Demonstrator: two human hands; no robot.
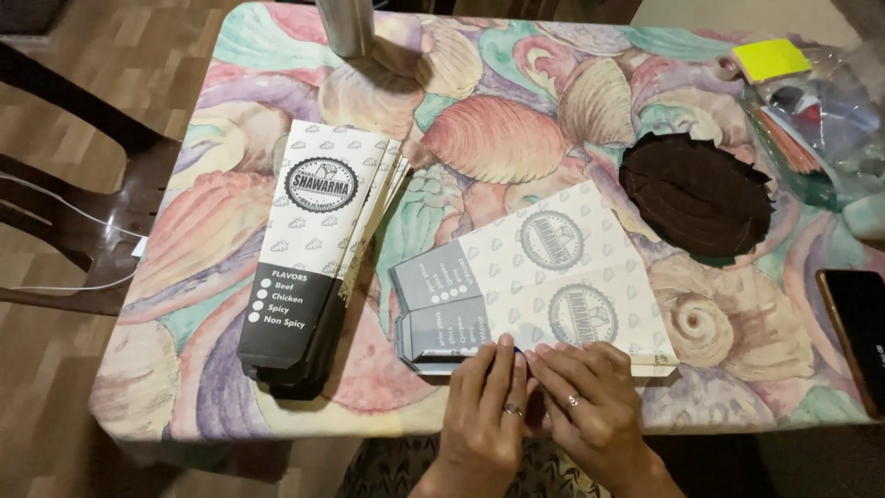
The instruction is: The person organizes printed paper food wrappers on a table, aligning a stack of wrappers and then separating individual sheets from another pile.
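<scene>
Dim warm indoor light, soft shadows, mild blur, slight bending at the edges

Open tablecloth (479, 138) runs between a stack of paper sleeves (313, 249) on the left and a dark brown pile (696, 194) on the right. Flat sleeves (544, 277) fill the near edge, a metal post (348, 26) blocks the far side, and a phone (857, 332) lines the right rim.

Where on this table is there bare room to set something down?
Bare tablecloth shows between the metal cylinder, the stack of flat cartons and the brown cutouts. Another patch lies left of that stack. Crowded: the right edge with phone and plastic bag, and the near edge, where both hands press cartons.
</scene>
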